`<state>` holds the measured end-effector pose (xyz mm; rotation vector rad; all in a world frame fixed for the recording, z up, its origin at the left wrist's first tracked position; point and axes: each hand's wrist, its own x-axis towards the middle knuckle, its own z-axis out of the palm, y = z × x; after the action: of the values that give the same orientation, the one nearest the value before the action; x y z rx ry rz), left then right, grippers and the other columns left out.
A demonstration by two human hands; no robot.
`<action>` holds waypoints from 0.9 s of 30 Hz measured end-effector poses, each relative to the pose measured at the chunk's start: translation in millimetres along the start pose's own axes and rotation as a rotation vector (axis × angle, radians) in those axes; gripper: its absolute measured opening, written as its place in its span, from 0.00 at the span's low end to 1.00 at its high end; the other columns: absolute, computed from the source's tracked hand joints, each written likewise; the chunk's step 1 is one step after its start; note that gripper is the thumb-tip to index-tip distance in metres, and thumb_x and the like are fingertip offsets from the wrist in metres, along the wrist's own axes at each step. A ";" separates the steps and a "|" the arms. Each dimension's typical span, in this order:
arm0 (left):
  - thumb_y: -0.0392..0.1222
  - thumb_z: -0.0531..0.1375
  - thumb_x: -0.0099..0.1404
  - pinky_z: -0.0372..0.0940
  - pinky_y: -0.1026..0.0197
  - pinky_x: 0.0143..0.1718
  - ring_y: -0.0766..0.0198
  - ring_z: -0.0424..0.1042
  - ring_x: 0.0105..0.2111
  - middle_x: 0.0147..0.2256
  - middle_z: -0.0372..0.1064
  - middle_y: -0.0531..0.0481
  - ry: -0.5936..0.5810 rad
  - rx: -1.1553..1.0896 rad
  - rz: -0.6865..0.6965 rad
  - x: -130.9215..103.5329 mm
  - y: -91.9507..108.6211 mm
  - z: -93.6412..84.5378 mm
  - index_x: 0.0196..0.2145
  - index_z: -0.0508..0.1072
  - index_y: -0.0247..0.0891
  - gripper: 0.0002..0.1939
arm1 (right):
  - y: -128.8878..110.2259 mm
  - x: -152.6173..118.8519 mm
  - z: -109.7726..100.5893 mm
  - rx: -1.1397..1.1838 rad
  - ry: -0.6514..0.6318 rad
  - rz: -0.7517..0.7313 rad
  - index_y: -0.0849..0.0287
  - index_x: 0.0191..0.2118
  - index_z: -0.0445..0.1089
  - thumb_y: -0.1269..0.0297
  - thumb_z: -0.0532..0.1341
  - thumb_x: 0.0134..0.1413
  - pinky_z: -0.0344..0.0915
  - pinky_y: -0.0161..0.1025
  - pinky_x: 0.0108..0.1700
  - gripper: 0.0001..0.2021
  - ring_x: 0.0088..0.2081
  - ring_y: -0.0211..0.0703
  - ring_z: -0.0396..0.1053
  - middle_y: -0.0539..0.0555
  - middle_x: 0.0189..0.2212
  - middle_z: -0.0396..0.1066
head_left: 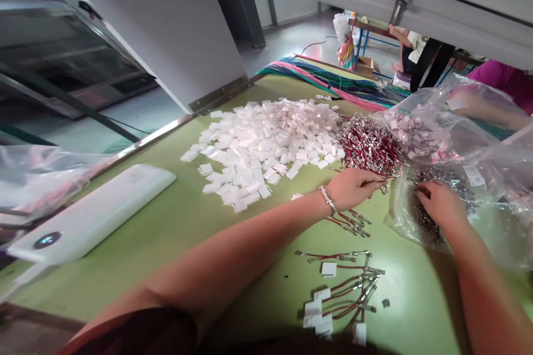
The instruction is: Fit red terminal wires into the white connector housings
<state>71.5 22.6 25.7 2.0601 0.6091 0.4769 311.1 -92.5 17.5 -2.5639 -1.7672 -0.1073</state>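
Observation:
My left hand [353, 188], a bracelet at its wrist, reaches to the near edge of a heap of short red wires with metal terminals [368, 144]. Its thumb and fingers are pinched together, with a metal terminal end showing just past the tips. At the mouth of a clear plastic bag [400, 219], my right hand [443, 205] has its fingers curled together over dark metal pieces [428, 222]. What those fingers hold, if anything, is hidden. Nearer me lie loose red wires [352, 224] and several wires joined to white plastic housings [328, 269].
A wide pile of white housings [270, 138] covers the table's middle. On the left lies a long white device [95, 211]. Bundled coloured cables [333, 83] run along the far edge. More clear bags [478, 150] stand right; a metal rail [458, 5] crosses overhead. Other people sit beyond.

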 end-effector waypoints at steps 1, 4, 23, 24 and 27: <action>0.42 0.52 0.66 0.59 0.69 0.23 0.72 0.64 0.20 0.24 0.72 0.54 -0.035 -0.063 -0.058 0.2 0.7 0.0 0.39 0.75 0.37 0.13 | -5.1 -1.2 2.4 -0.101 0.004 -0.003 0.58 0.37 0.74 0.62 0.54 0.56 0.58 0.38 0.29 0.12 0.32 0.45 0.70 0.57 0.35 0.73; 0.42 0.51 0.66 0.57 0.70 0.21 0.74 0.61 0.18 0.25 0.72 0.52 -0.075 -0.237 -0.179 1.6 0.2 1.2 0.38 0.75 0.35 0.14 | -17.8 -5.0 3.8 -0.263 0.015 0.000 0.61 0.35 0.73 0.65 0.51 0.59 0.57 0.39 0.27 0.14 0.33 0.46 0.70 0.61 0.36 0.71; 0.44 0.56 0.63 0.53 0.70 0.20 0.75 0.57 0.18 0.24 0.70 0.53 0.037 -0.377 -0.248 6.1 -6.5 10.9 0.30 0.73 0.34 0.11 | -47.1 -17.7 -0.8 0.505 0.215 -0.004 0.58 0.36 0.69 0.58 0.53 0.56 0.60 0.37 0.31 0.12 0.27 0.42 0.67 0.53 0.26 0.72; 0.44 0.55 0.64 0.54 0.70 0.21 0.74 0.58 0.19 0.24 0.69 0.53 0.042 -0.367 -0.228 6.5 -8.9 11.8 0.30 0.73 0.34 0.11 | -55.3 -21.7 -3.1 0.625 0.188 -0.022 0.58 0.36 0.68 0.57 0.53 0.57 0.61 0.37 0.31 0.12 0.26 0.41 0.67 0.51 0.25 0.71; 0.44 0.54 0.65 0.55 0.70 0.22 0.73 0.59 0.21 0.24 0.69 0.53 0.034 -0.343 -0.199 5.9 -12.3 14.2 0.31 0.73 0.34 0.12 | -79.0 -33.0 -10.7 0.825 0.150 -0.060 0.57 0.34 0.68 0.56 0.53 0.57 0.61 0.35 0.30 0.11 0.25 0.39 0.65 0.49 0.24 0.69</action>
<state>81.1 22.4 8.5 1.6521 0.6931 0.4654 225.2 -95.7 24.4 -1.8549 -1.4147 0.3455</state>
